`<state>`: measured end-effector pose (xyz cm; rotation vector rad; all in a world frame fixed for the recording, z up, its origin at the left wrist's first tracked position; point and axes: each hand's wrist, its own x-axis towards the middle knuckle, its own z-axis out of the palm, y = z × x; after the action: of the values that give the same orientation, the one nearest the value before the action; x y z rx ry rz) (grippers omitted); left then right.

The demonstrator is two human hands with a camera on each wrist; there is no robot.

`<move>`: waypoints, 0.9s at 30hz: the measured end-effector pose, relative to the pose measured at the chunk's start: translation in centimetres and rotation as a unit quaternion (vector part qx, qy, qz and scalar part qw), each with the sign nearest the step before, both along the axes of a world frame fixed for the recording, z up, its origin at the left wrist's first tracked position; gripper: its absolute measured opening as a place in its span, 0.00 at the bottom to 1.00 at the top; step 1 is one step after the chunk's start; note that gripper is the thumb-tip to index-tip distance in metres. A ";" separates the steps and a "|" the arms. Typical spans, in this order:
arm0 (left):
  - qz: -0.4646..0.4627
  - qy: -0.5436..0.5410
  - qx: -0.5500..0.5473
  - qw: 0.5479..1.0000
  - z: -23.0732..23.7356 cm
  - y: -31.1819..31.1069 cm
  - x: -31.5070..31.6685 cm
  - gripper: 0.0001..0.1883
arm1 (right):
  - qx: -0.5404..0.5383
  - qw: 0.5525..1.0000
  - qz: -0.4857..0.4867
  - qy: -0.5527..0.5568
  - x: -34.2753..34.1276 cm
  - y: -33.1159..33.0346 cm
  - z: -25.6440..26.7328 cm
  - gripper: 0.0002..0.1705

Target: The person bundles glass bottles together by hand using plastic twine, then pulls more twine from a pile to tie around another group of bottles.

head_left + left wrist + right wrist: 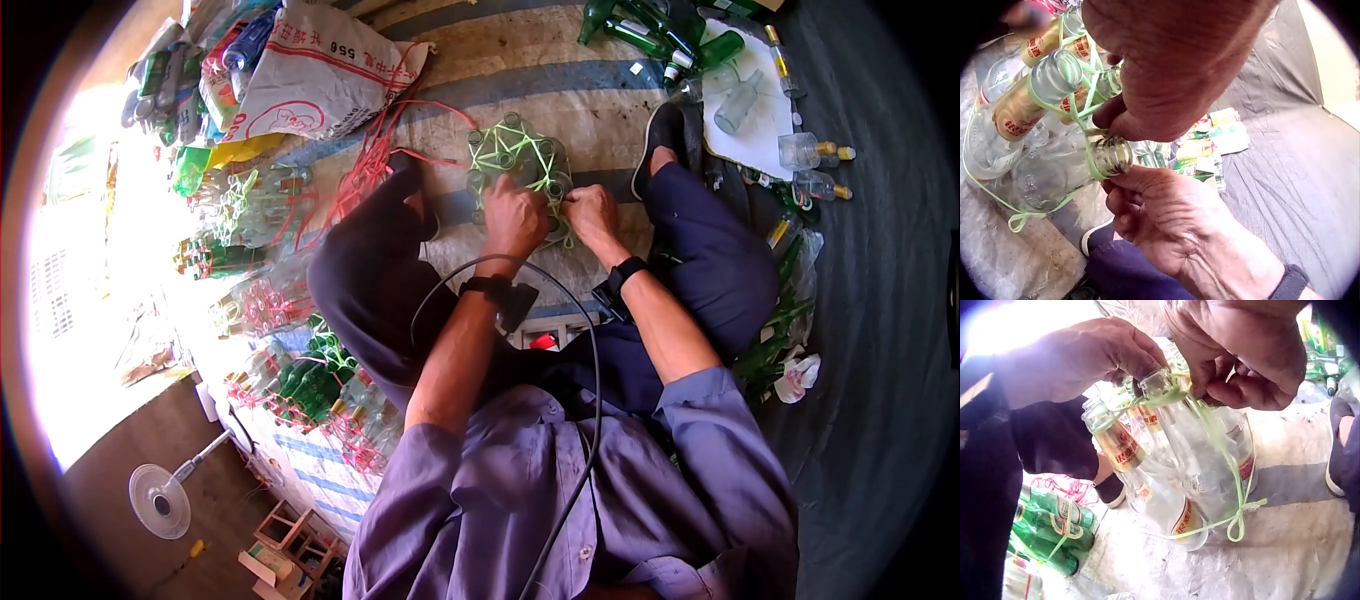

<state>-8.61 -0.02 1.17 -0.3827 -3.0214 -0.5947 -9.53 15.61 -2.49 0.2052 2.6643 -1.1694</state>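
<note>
A bundle of clear glass bottles (pixel 508 160) with gold neck labels stands between the person's legs. Pale green plastic strap (pixel 1235 481) runs between the necks and round the bodies, with a looped knot low on one side. The left hand (pixel 515 218) is at one bottle's neck, its fingertips pinching the strap close under the mouth. On the other side of that neck, the right hand (pixel 594 214) has thumb and curled fingers pinching the strap. In the left wrist view, the bottle neck (pixel 1113 157) shows between both hands' fingertips.
Loose red strap (pixel 375 160) trails beside a white woven sack (pixel 320 75). Several tied bottle bundles (pixel 310 385) line the left. Green bottles (pixel 650 35) lie at the back right near a white board (pixel 750 120). A fan (pixel 160 500) stands at lower left.
</note>
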 end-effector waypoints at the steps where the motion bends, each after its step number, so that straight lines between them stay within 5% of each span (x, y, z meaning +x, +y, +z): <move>1: 0.000 0.000 0.000 1.000 -0.1 0.0 0.0 0.06 | -0.014 1.000 0.002 -0.002 -0.1 0.0 -0.5 0.09; 8: 0.007 -0.002 0.003 1.000 0.2 0.1 0.0 0.06 | -0.139 0.986 -0.002 -0.091 -0.3 0.8 -2.9 0.10; 13: 0.006 -0.004 -0.009 1.000 0.3 0.1 0.0 0.06 | -0.342 0.925 -0.018 -0.163 -0.3 1.4 -1.4 0.06; 17: 0.008 -0.006 -0.009 1.000 0.2 0.1 -0.1 0.06 | -0.288 0.953 0.060 -0.068 -0.2 1.3 -1.3 0.06; 19: 0.007 -0.005 -0.010 1.000 0.1 0.1 -0.1 0.07 | -0.367 0.909 -0.036 -0.194 -0.3 1.1 0.8 0.07; 22: 0.009 0.010 0.002 1.000 0.1 0.1 0.1 0.07 | -0.369 0.901 -0.071 -0.219 -0.2 0.8 0.8 0.08; 27: 0.012 0.037 0.013 0.999 0.1 0.2 0.4 0.07 | -0.308 0.933 -0.037 -0.180 -0.3 0.4 -0.2 0.10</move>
<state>-8.22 0.15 1.30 -0.3580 -2.9398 -0.6030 -9.85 16.04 -2.67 0.3655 1.8851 -1.7287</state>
